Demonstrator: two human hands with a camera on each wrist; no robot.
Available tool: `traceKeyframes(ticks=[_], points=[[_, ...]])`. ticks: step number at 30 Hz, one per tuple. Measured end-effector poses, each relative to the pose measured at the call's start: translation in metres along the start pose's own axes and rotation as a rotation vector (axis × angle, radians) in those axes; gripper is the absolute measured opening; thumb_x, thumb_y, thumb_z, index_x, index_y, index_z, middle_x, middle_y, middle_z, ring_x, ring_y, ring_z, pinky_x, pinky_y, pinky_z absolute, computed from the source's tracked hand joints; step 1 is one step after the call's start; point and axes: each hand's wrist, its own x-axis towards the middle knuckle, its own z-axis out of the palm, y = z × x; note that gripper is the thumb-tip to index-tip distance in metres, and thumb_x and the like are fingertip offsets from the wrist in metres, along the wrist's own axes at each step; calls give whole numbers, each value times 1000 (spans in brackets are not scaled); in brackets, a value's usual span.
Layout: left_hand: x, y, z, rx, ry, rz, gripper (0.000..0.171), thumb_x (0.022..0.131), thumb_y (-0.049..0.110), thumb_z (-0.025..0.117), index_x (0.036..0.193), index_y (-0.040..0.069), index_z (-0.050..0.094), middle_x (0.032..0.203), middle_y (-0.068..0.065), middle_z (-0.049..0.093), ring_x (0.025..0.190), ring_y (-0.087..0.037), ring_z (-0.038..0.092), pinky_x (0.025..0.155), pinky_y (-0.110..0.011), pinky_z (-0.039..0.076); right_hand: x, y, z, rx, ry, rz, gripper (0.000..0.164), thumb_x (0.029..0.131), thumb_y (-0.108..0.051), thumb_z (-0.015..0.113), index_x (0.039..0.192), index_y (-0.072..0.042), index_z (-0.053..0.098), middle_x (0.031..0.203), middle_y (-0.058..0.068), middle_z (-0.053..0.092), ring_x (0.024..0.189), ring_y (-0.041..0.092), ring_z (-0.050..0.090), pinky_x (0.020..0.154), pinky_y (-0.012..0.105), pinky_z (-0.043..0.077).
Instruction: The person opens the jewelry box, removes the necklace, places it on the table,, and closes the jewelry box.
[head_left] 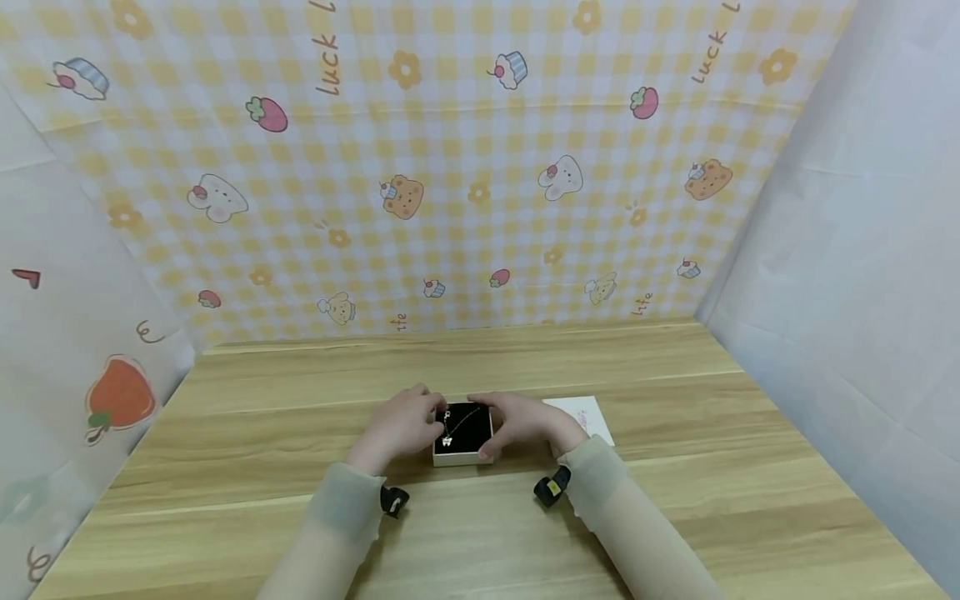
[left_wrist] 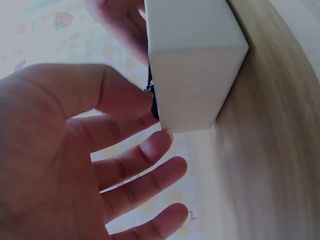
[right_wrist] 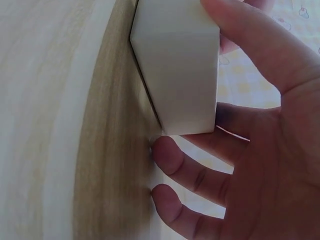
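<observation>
A small white box [head_left: 463, 459] stands on the table with a black pad [head_left: 471, 429] inside. Across the pad lies a fine chain necklace [head_left: 459, 424] with a small pale pendant [head_left: 447, 441]. At the box's left side, my left hand [head_left: 405, 421] pinches the pad's edge between thumb and index finger; the other fingers spread loosely. In the left wrist view a bit of black pad [left_wrist: 155, 110] sticks up past the rim beside the thumb. My right hand [head_left: 520, 419] grips the box's right side, thumb at the front and fingers toward the back.
A white card or lid [head_left: 588, 417] with pink writing lies on the wooden table [head_left: 300, 400], partly behind the right wrist. A yellow checked cloth [head_left: 450, 242] hangs behind the table, with pale cloths at both sides.
</observation>
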Motion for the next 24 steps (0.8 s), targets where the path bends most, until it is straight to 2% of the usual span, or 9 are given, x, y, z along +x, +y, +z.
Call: traceKeyframes(ticks=[3, 5, 7, 11, 13, 18, 23, 24], points=[[0, 0, 0, -12, 22, 2, 25, 86, 18, 63, 110, 13, 68, 104, -1, 60, 89, -19, 55, 77, -41, 50, -1, 0, -1, 31, -10, -22, 102, 70, -27, 88, 153, -24, 29, 118, 8, 62, 101, 17, 55, 96, 42, 43], [0, 0, 0, -20, 33, 0, 23, 87, 17, 63, 109, 14, 69, 105, -2, 60, 91, -20, 57, 79, -41, 50, -2, 0, -1, 48, -19, -42, 103, 70, -26, 88, 153, -26, 27, 97, 8, 63, 83, 16, 54, 89, 40, 44], [1, 1, -1, -24, 38, -5, 22, 87, 17, 63, 108, 13, 69, 105, -2, 60, 93, -21, 58, 80, -42, 50, -2, -1, -1, 44, -25, -64, 100, 71, -26, 88, 152, -27, 29, 89, 5, 60, 76, 18, 50, 86, 38, 43], [1, 1, -1, -34, 45, -8, 21, 87, 18, 63, 107, 14, 69, 106, -2, 61, 95, -21, 59, 82, -43, 50, -2, 0, -1, 21, -22, -89, 93, 71, -27, 87, 149, -26, 35, 124, -8, 54, 103, 13, 50, 99, 39, 38], [2, 0, -1, -43, 50, -5, 21, 87, 19, 63, 106, 14, 69, 105, -1, 61, 95, -21, 59, 83, -43, 50, -1, 0, -1, 16, -22, -91, 91, 72, -27, 87, 148, -26, 36, 135, -9, 48, 112, 13, 47, 102, 40, 37], [2, -4, -1, -110, 59, 4, 21, 87, 17, 64, 107, 13, 69, 106, -2, 63, 98, -23, 60, 86, -45, 49, 0, 0, -1, 22, -27, -98, 92, 72, -25, 87, 148, -25, 36, 136, -8, 48, 108, 14, 48, 101, 38, 38], [5, -13, -1, -280, 57, 24, 23, 89, 12, 61, 111, 8, 67, 100, -3, 64, 92, -20, 60, 82, -43, 49, -1, 0, -1, 14, -24, -109, 91, 73, -25, 87, 147, -26, 35, 134, -6, 48, 101, 13, 50, 98, 34, 40], [6, -15, -1, -310, 55, 30, 23, 89, 12, 61, 112, 8, 67, 99, -3, 64, 90, -20, 60, 81, -42, 50, -2, 0, -1, 13, -26, -106, 91, 73, -25, 86, 148, -27, 35, 128, -3, 53, 95, 14, 53, 95, 34, 42]])
